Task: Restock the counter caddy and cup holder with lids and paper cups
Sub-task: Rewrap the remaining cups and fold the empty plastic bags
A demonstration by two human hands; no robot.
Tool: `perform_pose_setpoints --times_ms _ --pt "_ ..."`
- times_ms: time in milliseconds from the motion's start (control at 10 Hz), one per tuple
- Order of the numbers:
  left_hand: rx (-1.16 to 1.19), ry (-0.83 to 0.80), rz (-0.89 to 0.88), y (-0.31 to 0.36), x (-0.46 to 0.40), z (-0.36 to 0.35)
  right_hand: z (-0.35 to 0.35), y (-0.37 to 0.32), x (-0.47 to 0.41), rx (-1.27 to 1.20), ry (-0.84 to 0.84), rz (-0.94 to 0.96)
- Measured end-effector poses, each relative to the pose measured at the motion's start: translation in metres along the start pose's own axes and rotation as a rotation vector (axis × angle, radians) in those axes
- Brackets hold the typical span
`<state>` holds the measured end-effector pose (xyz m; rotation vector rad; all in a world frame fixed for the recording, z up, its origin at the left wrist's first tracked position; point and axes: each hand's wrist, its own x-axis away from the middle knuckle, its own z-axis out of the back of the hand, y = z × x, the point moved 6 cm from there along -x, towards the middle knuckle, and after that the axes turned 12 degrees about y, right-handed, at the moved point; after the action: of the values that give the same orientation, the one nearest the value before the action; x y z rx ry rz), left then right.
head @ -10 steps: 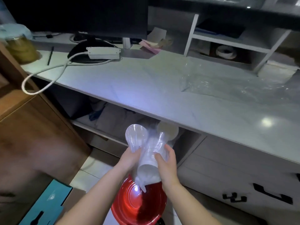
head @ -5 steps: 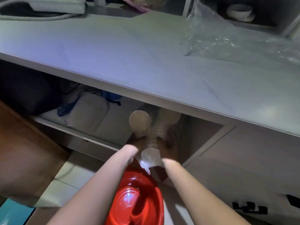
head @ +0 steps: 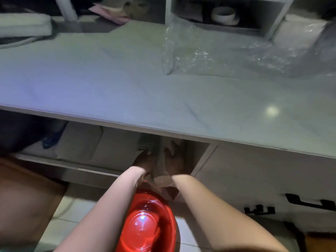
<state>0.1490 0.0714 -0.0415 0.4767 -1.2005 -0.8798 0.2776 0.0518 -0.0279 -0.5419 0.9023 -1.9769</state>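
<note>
We reach both forearms under the front edge of the pale bench (head: 127,91), into the dark opening below it. Our left hand (head: 143,161) and right hand (head: 174,160) sit in shadow there, one on each side of a stack of clear plastic cups (head: 160,168) that runs away from us into the opening, its near end just between our wrists. The hands are dim and blurred, but the fingers of each look curled against the sides of the stack, so we read both as gripping it; the fingertips themselves we cannot make out. A second ribbed column of cups (head: 145,142) shows just beyond our left hand, up under the bench edge, though we cannot tell whether it touches the hand.

Directly below our wrists, nearer to us, a glossy red basin (head: 145,226) sits on the tiled floor (head: 69,211), between the two forearms. To the left of our left hand, inside the same opening, pale folded cloth lies on a low shelf (head: 54,160). To the right of our right hand is a white cabinet front with black handles (head: 309,203).

Well beyond the hands, on top of the bench, a crumpled clear plastic bag (head: 209,53) lies toward the right, and behind it a white shelf unit (head: 272,19) holds a white roll (head: 224,14).
</note>
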Motion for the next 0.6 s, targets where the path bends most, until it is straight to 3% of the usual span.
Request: perform_pose_setpoints --times_ms 100,200,300,400,600 --pt "0.003 -0.007 0.009 0.037 0.054 0.008 0.021 -0.019 0.018 0.031 -0.099 -0.256" --pt "-0.023 -0.065 0.035 0.061 0.108 0.019 0.062 -0.045 0.054 -0.174 -0.153 -0.441" --pt "-0.029 -0.096 -0.026 0.084 0.158 0.027 0.11 -0.076 0.082 -0.326 -0.151 -0.4" --pt "-0.075 -0.159 -0.082 0.095 0.212 0.041 0.147 -0.104 0.116 -0.43 -0.269 -0.32" --pt "-0.1 -0.248 -0.187 0.138 0.321 0.061 0.25 -0.139 0.157 -0.38 -0.278 -0.18"
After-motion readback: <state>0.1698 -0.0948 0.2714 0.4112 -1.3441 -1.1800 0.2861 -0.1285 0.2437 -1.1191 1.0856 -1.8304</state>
